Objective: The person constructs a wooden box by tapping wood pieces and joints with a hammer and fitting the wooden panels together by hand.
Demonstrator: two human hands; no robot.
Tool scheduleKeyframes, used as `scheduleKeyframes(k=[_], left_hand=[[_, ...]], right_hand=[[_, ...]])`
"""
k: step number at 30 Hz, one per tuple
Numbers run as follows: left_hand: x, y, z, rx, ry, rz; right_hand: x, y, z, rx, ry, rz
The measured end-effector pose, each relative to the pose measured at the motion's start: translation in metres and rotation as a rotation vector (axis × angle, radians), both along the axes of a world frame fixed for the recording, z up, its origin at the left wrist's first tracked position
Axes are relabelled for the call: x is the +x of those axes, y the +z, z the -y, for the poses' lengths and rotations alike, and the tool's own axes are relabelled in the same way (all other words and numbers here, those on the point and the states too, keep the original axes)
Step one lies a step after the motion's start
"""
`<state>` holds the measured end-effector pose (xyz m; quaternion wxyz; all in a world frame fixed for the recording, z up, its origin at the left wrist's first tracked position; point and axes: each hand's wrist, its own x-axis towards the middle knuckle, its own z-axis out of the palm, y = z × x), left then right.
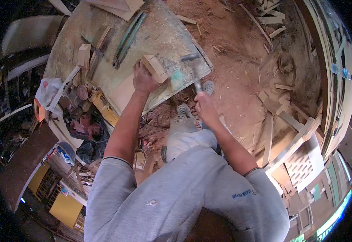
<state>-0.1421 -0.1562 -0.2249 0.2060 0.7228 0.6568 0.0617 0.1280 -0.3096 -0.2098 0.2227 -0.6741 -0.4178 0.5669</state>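
My left hand (144, 80) is closed around a pale wooden block (155, 68) at the front part of the worn workbench (163, 36). Part of the block is hidden by the fingers. A flat light board (123, 90) lies on the bench by my left wrist. My right hand (205, 105) grips the handle of a hammer (198, 82). The hammer's dark head is over the bench corner, to the right of the block and apart from it.
Green metal bars (129, 39) and a wooden hand tool (99, 52) lie on the bench. A yellow power tool (104, 107) sits at its left edge, beside a black tray (85, 129) of odds and ends. Wood offcuts (276, 103) litter the dusty floor at right.
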Motion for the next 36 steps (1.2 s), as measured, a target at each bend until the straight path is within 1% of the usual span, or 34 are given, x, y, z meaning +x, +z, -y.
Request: scheduleKeyframes(k=[1,3,4,6,9,12,15,17,18,20,21,22,24,25,27,28,31,32,34,35,36], left_hand=[[-0.001,-0.001,0.001,0.03,-0.03,-0.024],[0.001,0.005,0.003,-0.043,0.013,-0.013],[0.004,0.009,-0.002,-0.069,0.033,-0.007],[-0.001,0.003,-0.001,-0.033,-0.028,-0.029],[-0.005,-0.002,0.0,0.016,-0.043,-0.014],[-0.011,-0.015,0.005,0.052,-0.05,0.005],[-0.012,-0.012,0.003,0.056,-0.077,-0.004],[-0.014,-0.015,0.004,0.085,-0.095,-0.032],[-0.016,-0.019,0.004,0.116,-0.11,-0.054],[-0.017,-0.027,0.003,0.141,-0.105,-0.057],[-0.015,-0.02,0.004,0.129,-0.082,-0.042],[-0.013,-0.016,0.004,0.118,-0.048,-0.029],[-0.017,-0.017,0.004,0.061,-0.092,-0.055],[-0.018,-0.018,0.003,0.032,-0.122,-0.066],[-0.015,-0.013,0.001,-0.007,-0.085,-0.028],[-0.014,-0.008,0.001,-0.026,-0.061,-0.011],[-0.008,-0.002,0.007,0.273,-0.154,-0.114],[-0.008,-0.002,0.008,0.228,-0.121,-0.027],[-0.009,-0.003,0.011,0.129,-0.061,0.152],[-0.01,-0.006,0.011,0.148,-0.06,0.168],[-0.011,-0.009,0.01,0.167,-0.057,0.182]], right_hand=[[-0.001,-0.005,0.002,0.046,0.0,0.02],[-0.007,-0.004,0.005,0.25,0.121,0.161],[-0.003,0.001,-0.002,0.174,0.136,0.091],[0.005,0.02,-0.014,0.017,0.169,-0.054],[-0.007,0.05,-0.024,-0.197,-0.13,-0.05],[-0.012,0.017,-0.009,-0.162,0.156,0.003],[0.013,0.044,-0.036,-0.189,0.122,-0.121],[-0.004,0.026,-0.019,-0.081,0.057,-0.013],[-0.011,0.028,-0.017,-0.028,0.02,0.041],[-0.005,0.031,-0.017,-0.141,0.089,-0.029],[-0.005,0.035,-0.018,-0.201,0.12,-0.067],[-0.008,0.032,-0.014,-0.144,0.094,-0.039],[-0.018,0.026,-0.006,-0.037,0.055,0.014],[-0.014,0.026,-0.008,-0.033,0.114,0.018],[0.002,0.027,-0.019,-0.023,0.216,0.032],[0.005,0.029,-0.023,-0.043,0.154,0.012],[0.008,0.025,-0.035,-0.089,-0.013,-0.057],[0.009,0.017,-0.037,-0.096,-0.069,-0.081],[0.009,0.018,-0.045,-0.14,-0.133,-0.103],[0.01,0.019,-0.049,-0.174,-0.135,-0.103],[0.008,0.017,-0.051,-0.153,-0.128,-0.093]])
